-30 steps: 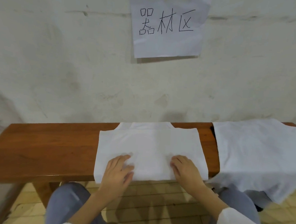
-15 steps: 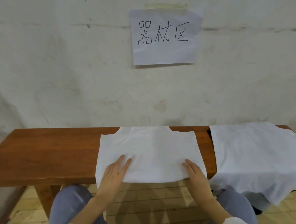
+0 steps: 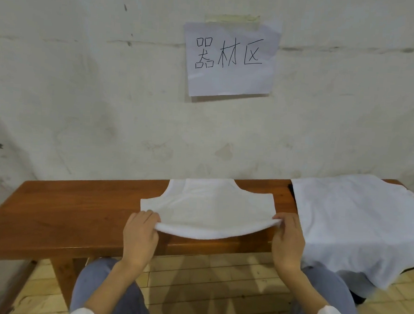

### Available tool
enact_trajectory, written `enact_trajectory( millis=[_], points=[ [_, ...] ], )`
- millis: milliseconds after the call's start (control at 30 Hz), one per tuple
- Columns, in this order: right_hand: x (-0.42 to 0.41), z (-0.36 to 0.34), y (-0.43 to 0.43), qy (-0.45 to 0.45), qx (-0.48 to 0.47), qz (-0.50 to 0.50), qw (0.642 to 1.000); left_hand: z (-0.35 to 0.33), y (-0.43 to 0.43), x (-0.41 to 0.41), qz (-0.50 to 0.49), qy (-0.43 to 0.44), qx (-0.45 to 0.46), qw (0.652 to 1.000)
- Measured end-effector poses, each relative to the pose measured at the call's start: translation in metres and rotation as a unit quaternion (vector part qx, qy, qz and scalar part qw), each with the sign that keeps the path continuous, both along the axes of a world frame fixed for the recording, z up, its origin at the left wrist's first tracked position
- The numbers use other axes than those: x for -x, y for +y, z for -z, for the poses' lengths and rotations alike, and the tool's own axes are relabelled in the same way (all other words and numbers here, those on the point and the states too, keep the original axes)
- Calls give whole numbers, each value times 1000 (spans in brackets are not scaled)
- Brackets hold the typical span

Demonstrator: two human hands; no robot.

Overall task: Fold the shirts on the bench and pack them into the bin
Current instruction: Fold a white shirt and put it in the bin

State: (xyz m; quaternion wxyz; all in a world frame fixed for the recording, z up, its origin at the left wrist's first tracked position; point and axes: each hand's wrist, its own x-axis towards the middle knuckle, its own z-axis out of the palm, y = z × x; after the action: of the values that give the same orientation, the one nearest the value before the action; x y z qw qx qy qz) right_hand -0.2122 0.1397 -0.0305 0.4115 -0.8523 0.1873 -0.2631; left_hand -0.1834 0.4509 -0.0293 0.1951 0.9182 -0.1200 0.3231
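A white sleeveless shirt lies on the brown wooden bench, its neck toward the wall. My left hand pinches its near left corner and my right hand pinches its near right corner. The near edge is lifted off the bench and sags between my hands. More white shirts lie spread over the bench's right end and hang over its front edge. No bin is in view.
A paper sign is taped to the pale wall behind the bench. The bench's left half shows bare wood. Below are a tiled floor and my knees in grey trousers.
My hands went from pressing flat on the shirt to its near corners, gripped them and raised the near edge. The camera tilted slightly upward.
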Motion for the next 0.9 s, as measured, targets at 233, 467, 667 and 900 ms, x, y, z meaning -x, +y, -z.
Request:
enact_trajectory(
  millis=[233, 467, 667, 900],
  points=[
    [17, -56, 8, -140, -102, -11, 985, -50, -9, 11, 9, -124, 97, 988],
    [35, -84, 6, -220, -70, -4, 973, -75, -7, 32, 2, -161, 158, 974],
    [31, -77, 0, -194, -55, 14, 979, -74, -6, 36, -13, -115, 172, 978],
    [6, -65, -4, -154, -38, -9, 987, -60, 4, 10, -36, -62, 207, 976]
  ],
)
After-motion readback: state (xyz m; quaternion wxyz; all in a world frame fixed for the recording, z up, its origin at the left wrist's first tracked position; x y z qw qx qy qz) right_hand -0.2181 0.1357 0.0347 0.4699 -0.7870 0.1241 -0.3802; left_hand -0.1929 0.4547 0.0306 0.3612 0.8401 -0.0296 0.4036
